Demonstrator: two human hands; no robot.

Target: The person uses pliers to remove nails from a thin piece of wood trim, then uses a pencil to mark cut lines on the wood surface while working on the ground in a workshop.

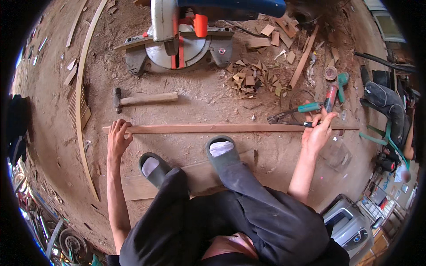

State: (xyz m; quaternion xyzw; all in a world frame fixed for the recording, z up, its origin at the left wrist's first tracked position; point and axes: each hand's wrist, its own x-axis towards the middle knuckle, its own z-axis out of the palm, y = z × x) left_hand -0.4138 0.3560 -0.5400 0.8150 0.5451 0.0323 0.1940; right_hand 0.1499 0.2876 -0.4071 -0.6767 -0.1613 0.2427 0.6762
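My left hand (119, 136) is closed on the left end of a long, thin wooden strip (199, 128) that lies crosswise before my feet. Over the strip's right part, my right hand (317, 128) grips a pair of pincers (284, 118) with their jaws pointing left. Their handles are spread; one has a teal grip and the other looks black. My fingers partly cover the handles. Just beyond this hand is a red and dark tool handle (330, 97). A hammer (146, 99) with a wooden handle lies beyond the strip on the left.
A mitre saw (177, 44) stands at the far middle. Small wood offcuts (253, 77) are heaped right of it, near a green tool (342, 86). A long curved-looking strip (79, 102) lies at left. Under my sandals is a flat board (202, 177); a grey machine (348, 226) stands lower right.
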